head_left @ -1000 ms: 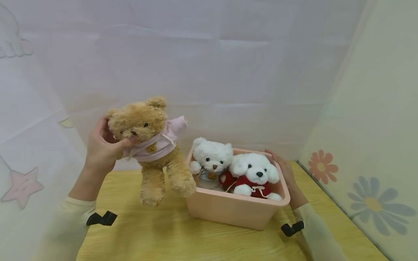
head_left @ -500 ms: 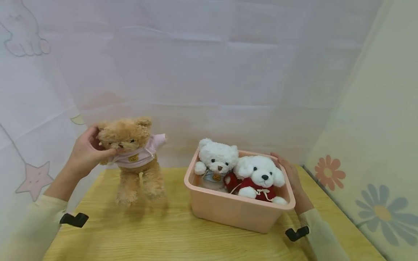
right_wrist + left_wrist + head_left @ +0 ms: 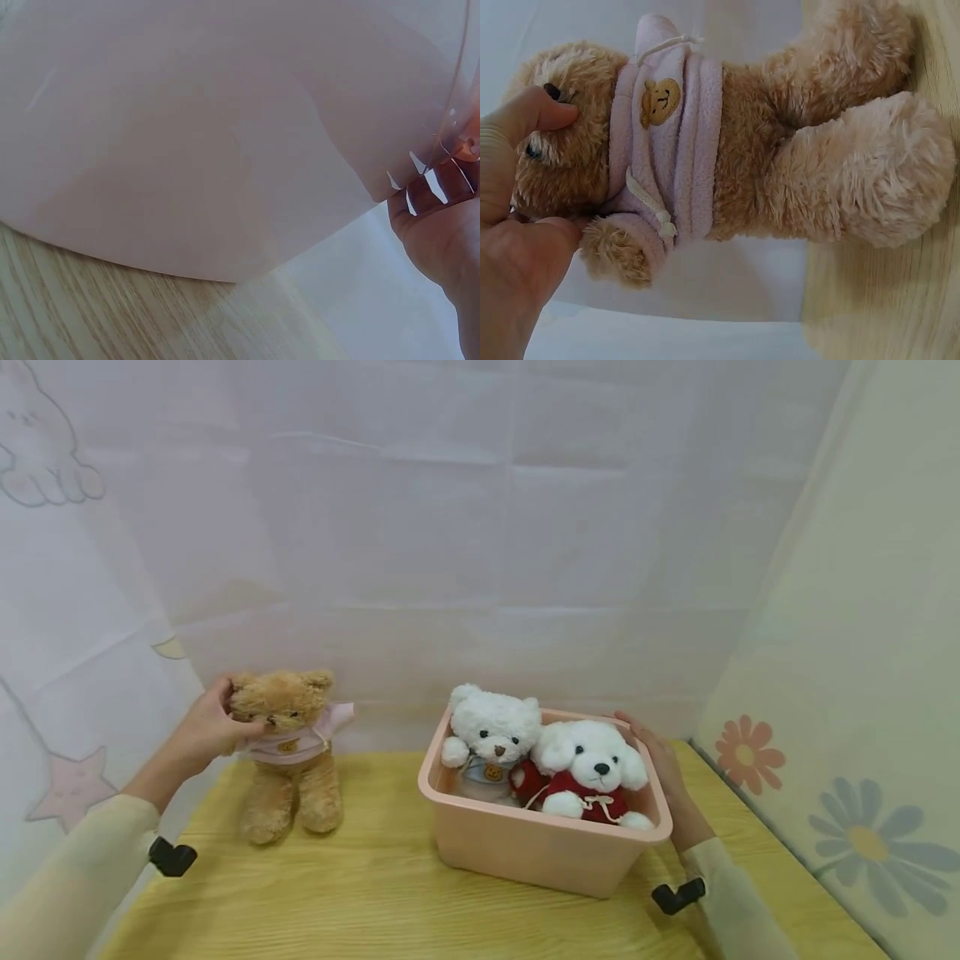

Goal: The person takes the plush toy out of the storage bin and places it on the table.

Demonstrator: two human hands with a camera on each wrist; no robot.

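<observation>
A brown teddy bear [image 3: 288, 756] in a pink hoodie stands with its feet on the wooden table [image 3: 360, 893] at the back left. My left hand [image 3: 206, 731] grips its head, thumb across the face [image 3: 536, 124]. A pink plastic bin [image 3: 540, 847] sits right of centre. Inside it are a white bear [image 3: 491, 739] and a white dog in a red top [image 3: 592, 768]. My right hand [image 3: 660, 777] rests against the bin's right wall [image 3: 225, 150], fingers by its rim.
A white curtain with a star print [image 3: 71, 785] hangs behind and to the left. A pale wall with flower prints [image 3: 862, 843] runs along the table's right edge. Bare wood lies in front of the bin and the bear.
My left hand has carried the brown bear down and leftward from the air until its feet touch the table. The right hand stays on the bin.
</observation>
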